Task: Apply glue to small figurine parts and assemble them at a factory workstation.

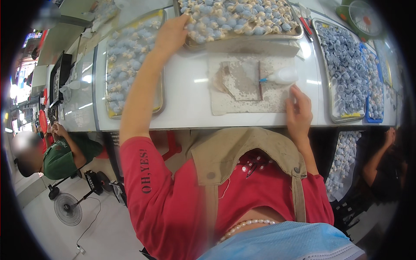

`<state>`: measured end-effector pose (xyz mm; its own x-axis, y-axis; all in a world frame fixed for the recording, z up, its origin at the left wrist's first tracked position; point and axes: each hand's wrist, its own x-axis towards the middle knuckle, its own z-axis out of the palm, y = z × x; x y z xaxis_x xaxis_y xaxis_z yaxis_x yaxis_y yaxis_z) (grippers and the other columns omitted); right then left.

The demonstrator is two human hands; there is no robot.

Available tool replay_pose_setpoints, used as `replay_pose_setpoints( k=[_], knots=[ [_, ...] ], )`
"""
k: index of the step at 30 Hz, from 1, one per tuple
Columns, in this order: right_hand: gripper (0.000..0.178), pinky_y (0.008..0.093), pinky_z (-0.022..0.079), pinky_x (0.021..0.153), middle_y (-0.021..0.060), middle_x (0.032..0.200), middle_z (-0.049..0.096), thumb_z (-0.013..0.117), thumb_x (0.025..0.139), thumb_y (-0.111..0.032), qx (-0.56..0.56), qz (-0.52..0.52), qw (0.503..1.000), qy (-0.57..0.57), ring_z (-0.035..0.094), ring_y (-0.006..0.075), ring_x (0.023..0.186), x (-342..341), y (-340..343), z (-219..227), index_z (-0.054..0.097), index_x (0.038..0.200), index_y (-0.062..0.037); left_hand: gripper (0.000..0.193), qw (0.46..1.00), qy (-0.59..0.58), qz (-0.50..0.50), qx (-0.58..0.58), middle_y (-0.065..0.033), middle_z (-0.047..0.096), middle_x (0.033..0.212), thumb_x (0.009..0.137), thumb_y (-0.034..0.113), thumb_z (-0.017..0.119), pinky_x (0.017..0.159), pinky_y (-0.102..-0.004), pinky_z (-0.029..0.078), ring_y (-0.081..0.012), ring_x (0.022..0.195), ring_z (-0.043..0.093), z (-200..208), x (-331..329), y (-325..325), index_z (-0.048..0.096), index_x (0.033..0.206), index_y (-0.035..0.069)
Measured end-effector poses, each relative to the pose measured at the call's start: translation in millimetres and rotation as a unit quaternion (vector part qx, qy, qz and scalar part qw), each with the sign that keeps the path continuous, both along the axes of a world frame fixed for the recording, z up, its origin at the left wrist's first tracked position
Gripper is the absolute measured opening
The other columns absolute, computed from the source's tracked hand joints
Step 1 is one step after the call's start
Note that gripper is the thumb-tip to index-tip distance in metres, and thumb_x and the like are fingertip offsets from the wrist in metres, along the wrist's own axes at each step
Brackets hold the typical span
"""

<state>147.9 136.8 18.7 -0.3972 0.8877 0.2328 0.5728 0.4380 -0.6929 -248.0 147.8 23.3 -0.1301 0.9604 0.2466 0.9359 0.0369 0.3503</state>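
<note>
My left hand (172,35) reaches to the left edge of a metal tray (242,41) at the back. Its fingers are drawn together at the small blue and cream pieces (242,19) there; what they pinch, if anything, is too small to tell. My right hand (299,110) rests near the table's front edge, its fingers loosely bent and apart, with nothing visible in it. Just beyond its fingertips a white squeeze bottle (284,76) with a blue tip lies on its side. Beneath the bottle is a stained, pale sheet (223,106) with a brown-edged flat piece (245,80) on it.
More blue and cream pieces fill a left tray (163,93). Blue cup-shaped pieces (344,65) fill a right tray (317,47), beside a blue tray (368,110). Red-handled pliers (306,29) lie between trays. One person (65,151) sits left, another (385,167) right.
</note>
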Motion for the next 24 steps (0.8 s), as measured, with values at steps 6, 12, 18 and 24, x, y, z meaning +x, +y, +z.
replay_pose_setpoints(
  k=[6,12,18,24],
  knots=[
    [0.034,0.0270,0.045,0.061,0.0109,0.114,0.056,0.053,0.078,0.003,0.012,0.025,1.000,-0.003,0.051,0.0236,0.097,4.4,-2.5,-5.0,0.054,0.111,-0.0041,0.026,0.998,0.020,-0.003,0.058,-0.0119,0.057,0.093,0.077,0.006,0.056,0.076,-0.0363,0.043,-0.0302,0.089,0.054,-16.6,-1.8,-3.6,0.053,0.103,0.005],
    [0.029,0.0277,0.046,0.066,0.0113,0.110,0.058,0.055,0.078,0.000,-0.001,0.020,1.000,0.016,0.055,0.0217,0.094,12.5,-3.3,-3.6,0.058,0.107,-0.0038,0.024,0.995,0.063,0.021,0.070,-0.0115,0.057,0.098,0.080,0.011,0.053,0.078,-0.0369,0.044,-0.0307,0.092,0.054,-26.7,-6.5,4.0,0.056,0.103,0.006],
    [0.021,0.0253,0.046,0.068,0.0087,0.095,0.065,0.056,0.082,-0.008,-0.007,-0.040,0.997,0.060,0.061,0.0164,0.081,9.5,47.8,8.3,0.063,0.102,-0.0056,0.023,0.995,0.071,0.054,0.038,-0.0103,0.059,0.099,0.080,0.014,0.055,0.077,-0.0389,0.044,-0.0287,0.092,0.055,-22.7,-10.2,0.3,0.057,0.102,0.010],
    [0.020,0.0273,0.045,0.068,0.0103,0.093,0.065,0.051,0.086,-0.015,0.004,-0.087,0.995,0.056,0.061,0.0184,0.080,-9.7,111.7,9.2,0.063,0.102,-0.0100,0.025,0.995,0.104,-0.007,-0.002,-0.0126,0.061,0.090,0.077,0.012,0.058,0.074,-0.0392,0.044,-0.0331,0.086,0.055,8.1,-0.8,11.7,0.057,0.102,0.009]
  ],
)
